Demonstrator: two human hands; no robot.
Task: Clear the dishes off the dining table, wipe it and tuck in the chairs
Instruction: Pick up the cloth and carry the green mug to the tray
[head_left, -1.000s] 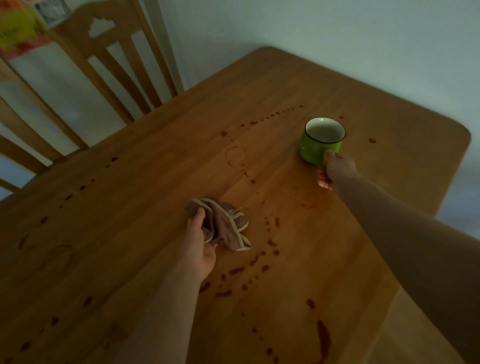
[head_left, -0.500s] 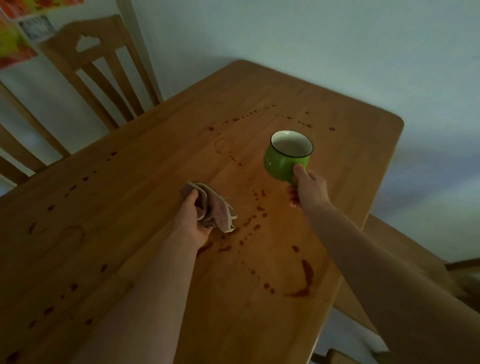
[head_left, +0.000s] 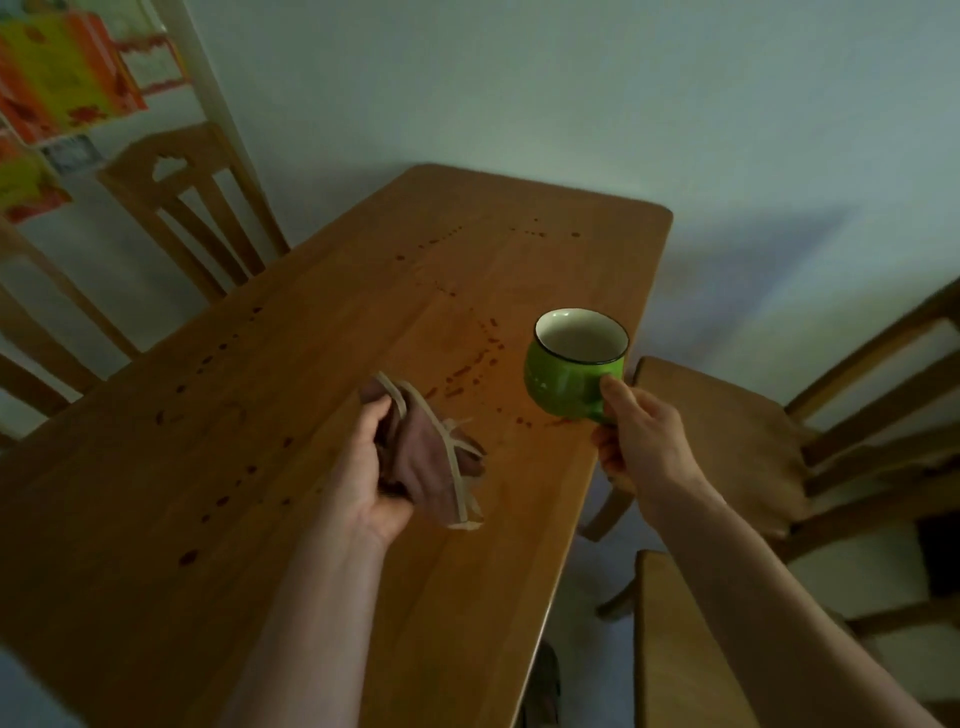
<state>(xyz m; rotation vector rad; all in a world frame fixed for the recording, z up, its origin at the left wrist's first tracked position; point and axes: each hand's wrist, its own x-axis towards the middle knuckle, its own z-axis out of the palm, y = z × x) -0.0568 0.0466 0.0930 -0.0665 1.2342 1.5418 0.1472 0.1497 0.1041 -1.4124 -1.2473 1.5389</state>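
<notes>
A green mug (head_left: 566, 371) with a white inside and dark rim is lifted above the right edge of the wooden table (head_left: 291, 395). My right hand (head_left: 641, 439) grips it by the handle side, thumb on its wall. My left hand (head_left: 371, 467) holds a crumpled brownish cloth (head_left: 428, 457) with pale trim over the table's middle. Dark reddish drops and smears dot the tabletop, several of them near the mug and along the left half.
Two wooden chairs (head_left: 192, 208) stand at the table's far left side. On the right, a chair with a cushioned seat (head_left: 727, 431) is pulled out, and another seat (head_left: 675, 649) is close by below it. A pale wall runs behind.
My right hand has lifted the mug off the table and drawn it toward me and to the right edge. My left hand has pulled the cloth back; the view has shifted right.
</notes>
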